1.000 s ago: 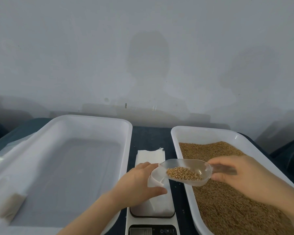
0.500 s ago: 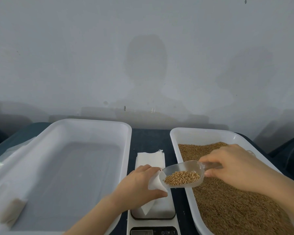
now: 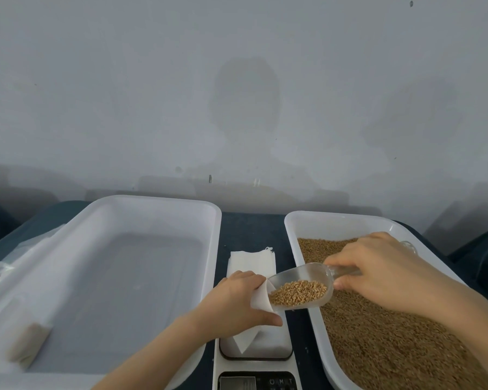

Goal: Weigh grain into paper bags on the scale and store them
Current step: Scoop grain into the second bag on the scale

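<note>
Two grips: left hand point(image 3: 237, 302) round paper bag point(image 3: 260, 298), right hand point(image 3: 378, 273) round scoop point(image 3: 304, 275).

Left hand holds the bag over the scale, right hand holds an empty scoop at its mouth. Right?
Not empty: the head view shows grain in the scoop, held by the right hand at the mouth of the bag that the left hand holds over the scale.

faint "m" and "t" beside a power sign on the scale point(image 3: 271, 346) front panel; display illegible
</note>
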Available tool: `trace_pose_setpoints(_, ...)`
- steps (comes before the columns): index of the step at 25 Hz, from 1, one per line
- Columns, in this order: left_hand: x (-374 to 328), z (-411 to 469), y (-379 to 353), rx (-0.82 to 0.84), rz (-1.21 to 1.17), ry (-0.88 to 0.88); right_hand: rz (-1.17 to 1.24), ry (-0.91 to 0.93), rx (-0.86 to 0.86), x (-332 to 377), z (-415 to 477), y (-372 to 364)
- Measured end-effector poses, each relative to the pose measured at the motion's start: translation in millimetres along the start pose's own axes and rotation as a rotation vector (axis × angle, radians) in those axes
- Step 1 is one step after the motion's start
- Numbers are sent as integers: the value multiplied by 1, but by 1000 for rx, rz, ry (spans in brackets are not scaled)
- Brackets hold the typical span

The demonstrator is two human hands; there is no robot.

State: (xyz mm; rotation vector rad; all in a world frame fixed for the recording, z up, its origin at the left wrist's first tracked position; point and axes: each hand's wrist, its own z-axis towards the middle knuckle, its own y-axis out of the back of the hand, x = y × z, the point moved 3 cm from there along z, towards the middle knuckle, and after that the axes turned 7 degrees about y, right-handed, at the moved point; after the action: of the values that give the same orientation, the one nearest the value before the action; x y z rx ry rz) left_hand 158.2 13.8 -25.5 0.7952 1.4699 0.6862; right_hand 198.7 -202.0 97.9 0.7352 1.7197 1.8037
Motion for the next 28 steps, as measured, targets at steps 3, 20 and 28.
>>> trace_pose_setpoints(3,-5,2,2,39,-5,0,-26,-5,3,-1,0,3)
trace_pose_setpoints(20,-10,7,2,-10,-125,113,-580,179,10,63,33,30)
trace_pose_setpoints(28,-4,4,8,-20,-164,141,-658,195,-75,88,34,37)
